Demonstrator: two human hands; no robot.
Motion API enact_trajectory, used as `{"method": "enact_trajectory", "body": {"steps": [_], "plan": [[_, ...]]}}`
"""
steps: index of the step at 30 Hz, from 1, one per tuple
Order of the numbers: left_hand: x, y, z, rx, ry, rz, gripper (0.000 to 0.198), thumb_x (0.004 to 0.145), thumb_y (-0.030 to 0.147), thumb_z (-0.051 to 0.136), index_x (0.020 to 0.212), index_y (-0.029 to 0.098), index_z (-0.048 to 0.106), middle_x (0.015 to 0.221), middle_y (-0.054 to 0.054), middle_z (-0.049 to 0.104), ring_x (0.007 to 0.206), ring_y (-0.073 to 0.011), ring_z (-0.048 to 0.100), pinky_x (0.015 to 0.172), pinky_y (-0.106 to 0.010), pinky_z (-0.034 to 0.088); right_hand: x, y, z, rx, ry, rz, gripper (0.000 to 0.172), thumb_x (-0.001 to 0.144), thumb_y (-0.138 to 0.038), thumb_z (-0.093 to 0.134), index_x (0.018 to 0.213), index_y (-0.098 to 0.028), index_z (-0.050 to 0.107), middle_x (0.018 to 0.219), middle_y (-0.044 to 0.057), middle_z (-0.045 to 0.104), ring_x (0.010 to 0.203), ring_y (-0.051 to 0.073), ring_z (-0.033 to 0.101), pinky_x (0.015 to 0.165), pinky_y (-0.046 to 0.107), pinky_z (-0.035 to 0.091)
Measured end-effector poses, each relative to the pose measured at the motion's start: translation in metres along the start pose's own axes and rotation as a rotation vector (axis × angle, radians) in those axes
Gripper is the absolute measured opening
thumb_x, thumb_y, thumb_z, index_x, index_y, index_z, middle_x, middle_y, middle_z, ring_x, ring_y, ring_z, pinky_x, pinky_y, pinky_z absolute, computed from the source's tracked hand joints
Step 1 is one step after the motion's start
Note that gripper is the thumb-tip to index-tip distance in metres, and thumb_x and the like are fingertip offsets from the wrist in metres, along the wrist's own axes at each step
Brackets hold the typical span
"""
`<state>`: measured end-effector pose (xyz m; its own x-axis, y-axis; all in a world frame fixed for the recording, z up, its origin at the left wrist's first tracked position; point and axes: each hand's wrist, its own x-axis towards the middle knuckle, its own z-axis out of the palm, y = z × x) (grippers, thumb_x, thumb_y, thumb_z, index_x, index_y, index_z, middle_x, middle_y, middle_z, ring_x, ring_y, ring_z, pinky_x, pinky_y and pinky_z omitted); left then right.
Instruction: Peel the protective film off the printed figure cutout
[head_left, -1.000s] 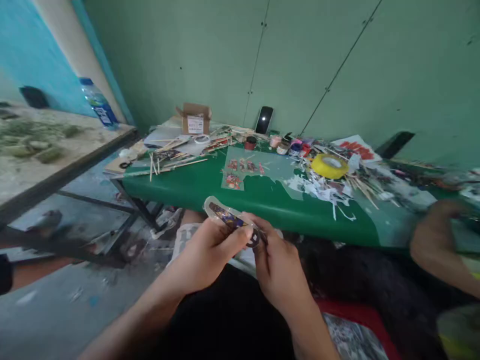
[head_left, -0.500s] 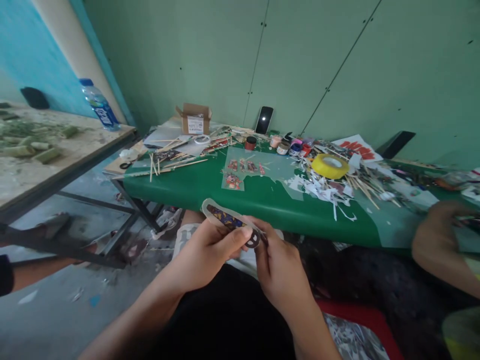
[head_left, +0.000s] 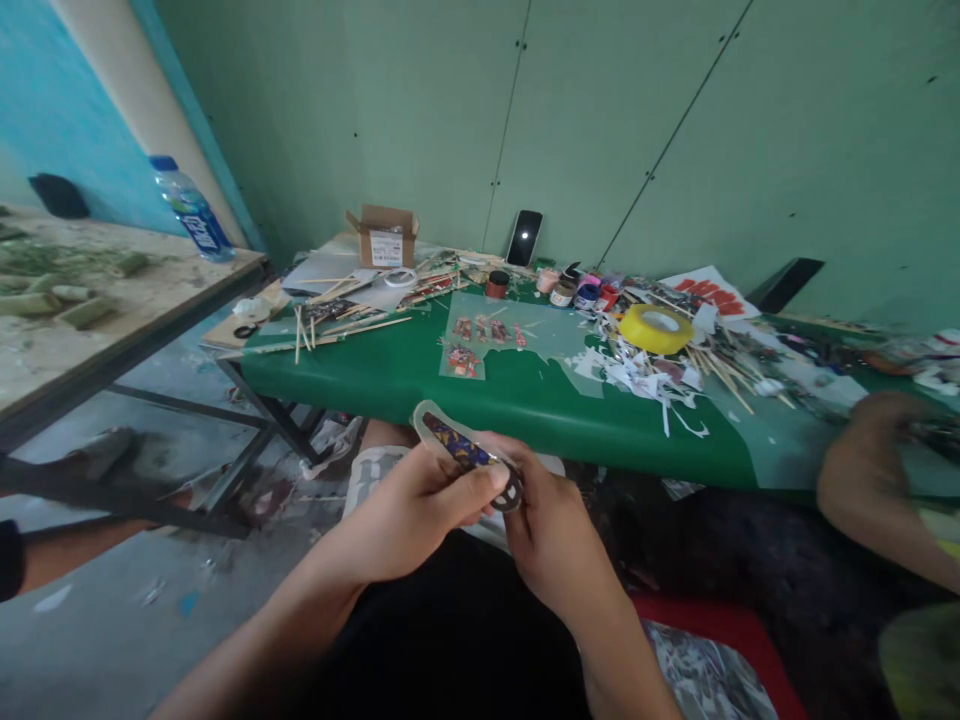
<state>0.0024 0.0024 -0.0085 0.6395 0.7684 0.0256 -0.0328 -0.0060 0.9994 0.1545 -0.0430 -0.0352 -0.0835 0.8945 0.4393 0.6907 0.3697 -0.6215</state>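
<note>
Patterned cutout (head_left: 459, 444) has tilted steeper, left grip (head_left: 414, 510) pinching it, right grip (head_left: 551, 530) unclear, bottle lettering (head_left: 202, 230) illegible.

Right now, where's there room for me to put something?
The green table looks bare at front left, between the wooden sticks and clear sheet. Its front strip looks bare too, between that sheet and the right hand. It's crowded around the yellow tape, paper scraps, paint jars and cardboard box.

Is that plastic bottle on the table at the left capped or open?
Capped: a blue cap covers the top of the bottle.
</note>
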Motion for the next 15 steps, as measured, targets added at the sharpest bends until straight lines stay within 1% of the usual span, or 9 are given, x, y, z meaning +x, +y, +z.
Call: {"method": "enact_trajectory", "body": {"steps": [2, 4, 6, 8, 9, 11, 13, 15], "plan": [[-0.001, 0.002, 0.002, 0.027, -0.001, -0.007, 0.028, 0.093, 0.032, 0.050, 0.069, 0.018, 0.045, 0.061, 0.006, 0.034, 0.055, -0.0075, 0.029, 0.049, -0.022, 0.025, 0.000, 0.002, 0.000, 0.024, 0.009, -0.015, 0.041, 0.088, -0.013, 0.041, 0.125, -0.018, 0.058, 0.106, 0.009, 0.076, 0.086, 0.023, 0.075, 0.070, 0.033, 0.060], [-0.002, 0.004, 0.002, 0.042, 0.024, -0.018, 0.027, 0.092, 0.034, 0.051, 0.071, 0.018, 0.048, 0.061, 0.006, 0.036, 0.055, -0.0076, 0.030, 0.049, -0.022, 0.026, 0.000, 0.003, -0.001, 0.033, 0.056, -0.037, 0.037, 0.091, -0.014, 0.040, 0.123, -0.019, 0.058, 0.106, 0.008, 0.076, 0.085, 0.020, 0.075, 0.070, 0.029, 0.059], [-0.002, 0.004, 0.002, 0.046, 0.047, -0.026, 0.026, 0.092, 0.036, 0.053, 0.073, 0.017, 0.053, 0.061, 0.006, 0.040, 0.055, -0.0076, 0.032, 0.049, -0.022, 0.026, 0.000, 0.003, -0.002, 0.040, 0.094, -0.058, 0.031, 0.093, -0.016, 0.041, 0.117, -0.021, 0.060, 0.099, 0.005, 0.077, 0.078, 0.018, 0.074, 0.065, 0.025, 0.056], [-0.002, 0.004, 0.000, 0.055, 0.053, -0.029, 0.030, 0.091, 0.039, 0.054, 0.072, 0.016, 0.055, 0.060, 0.005, 0.041, 0.055, -0.0079, 0.033, 0.049, -0.022, 0.026, 0.000, 0.001, -0.003, 0.049, 0.110, -0.061, 0.025, 0.094, -0.017, 0.042, 0.108, -0.022, 0.062, 0.086, 0.001, 0.076, 0.068, 0.015, 0.072, 0.060, 0.022, 0.051], [-0.001, 0.003, 0.000, 0.069, 0.047, -0.033, 0.033, 0.091, 0.041, 0.054, 0.069, 0.016, 0.055, 0.058, 0.005, 0.040, 0.055, -0.0079, 0.032, 0.049, -0.022, 0.025, 0.000, 0.000, -0.004, 0.053, 0.120, -0.051, 0.022, 0.095, -0.018, 0.042, 0.101, -0.023, 0.062, 0.077, -0.001, 0.074, 0.063, 0.014, 0.069, 0.057, 0.021, 0.049], [0.000, 0.002, -0.001, 0.108, 0.068, -0.039, 0.040, 0.090, 0.044, 0.055, 0.061, 0.017, 0.048, 0.054, 0.006, 0.033, 0.052, -0.0073, 0.028, 0.047, -0.023, 0.021, -0.001, -0.003, -0.005, 0.055, 0.154, -0.024, 0.020, 0.096, -0.020, 0.043, 0.088, -0.023, 0.061, 0.064, -0.004, 0.066, 0.054, 0.012, 0.063, 0.052, 0.020, 0.043], [0.001, 0.001, 0.000, 0.136, 0.128, -0.013, 0.043, 0.089, 0.046, 0.057, 0.059, 0.018, 0.042, 0.053, 0.007, 0.031, 0.051, -0.0068, 0.026, 0.045, -0.023, 0.019, -0.003, -0.006, -0.006, 0.045, 0.186, -0.015, 0.022, 0.097, -0.022, 0.045, 0.079, -0.022, 0.057, 0.058, -0.006, 0.060, 0.048, 0.010, 0.057, 0.048, 0.019, 0.038], [0.003, 0.001, 0.002, 0.125, 0.206, 0.041, 0.041, 0.089, 0.045, 0.057, 0.061, 0.019, 0.042, 0.053, 0.007, 0.035, 0.049, -0.0065, 0.030, 0.044, -0.021, 0.021, -0.004, -0.007, -0.006, 0.041, 0.202, -0.023, 0.023, 0.097, -0.023, 0.045, 0.076, -0.022, 0.054, 0.057, -0.006, 0.058, 0.045, 0.009, 0.052, 0.046, 0.019, 0.035]]}}
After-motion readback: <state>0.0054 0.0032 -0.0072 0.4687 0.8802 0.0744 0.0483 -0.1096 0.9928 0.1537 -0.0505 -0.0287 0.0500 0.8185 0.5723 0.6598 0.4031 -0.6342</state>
